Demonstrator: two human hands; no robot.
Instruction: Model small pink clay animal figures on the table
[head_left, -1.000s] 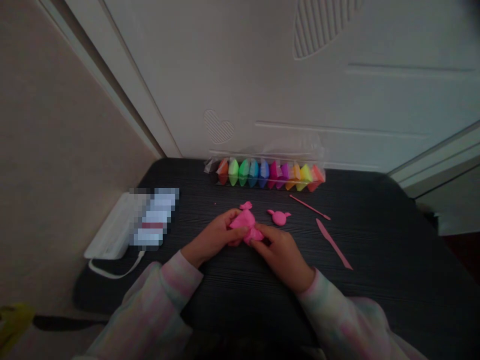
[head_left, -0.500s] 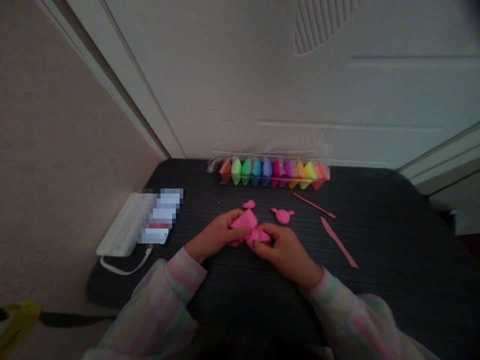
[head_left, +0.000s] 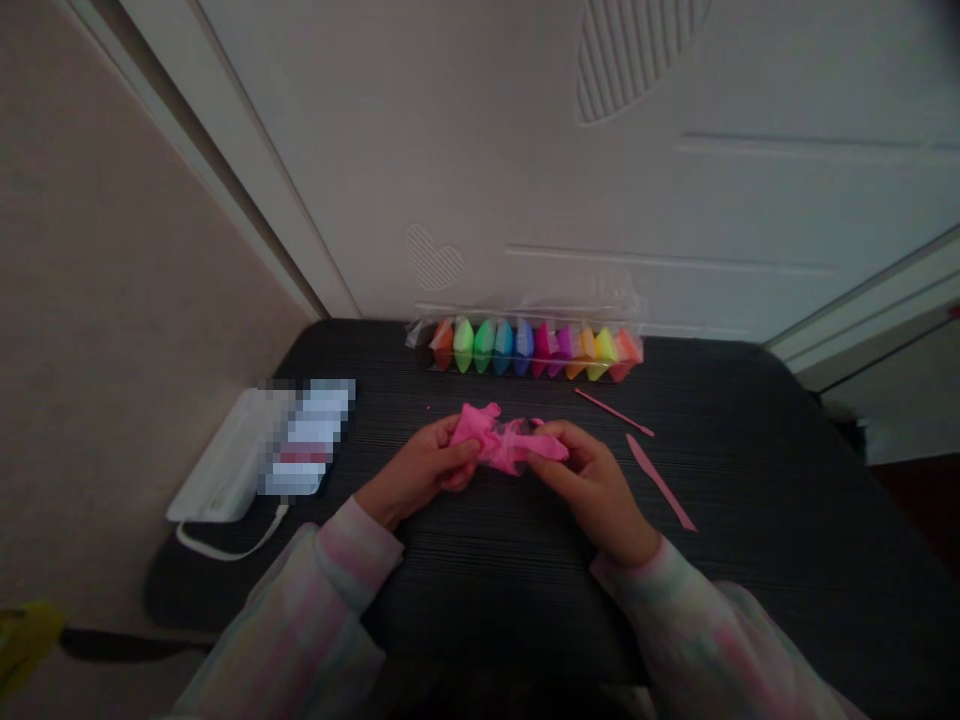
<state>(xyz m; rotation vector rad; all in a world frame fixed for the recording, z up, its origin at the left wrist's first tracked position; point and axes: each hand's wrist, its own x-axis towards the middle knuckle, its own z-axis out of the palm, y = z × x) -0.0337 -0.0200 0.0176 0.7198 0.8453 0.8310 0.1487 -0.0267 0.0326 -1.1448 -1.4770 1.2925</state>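
Note:
My left hand (head_left: 427,465) is closed on one end of a pink lump of modelling clay (head_left: 471,426). My right hand (head_left: 592,480) pinches the other end, a smooth pink piece. Between the two hands the clay looks stretched and torn, with what seems to be clear plastic film (head_left: 517,440) around it. A small pink bit (head_left: 493,410) shows just behind the lump. The round pink clay shape with two ear-like ends is now mostly hidden behind my right hand and the clay.
A clear tray of clay packets (head_left: 523,350) in several colours stands along the back of the dark table (head_left: 480,580). To the right lie a thin pink stick tool (head_left: 613,412) and a pink plastic knife (head_left: 660,482). A phone (head_left: 311,440), white cable (head_left: 225,552) and white box-like device (head_left: 225,460) are left.
My right hand has moved right and slightly up, drawing its end of the clay away from my left hand. The clay between is now longer, and film shows there. The view has shifted slightly.

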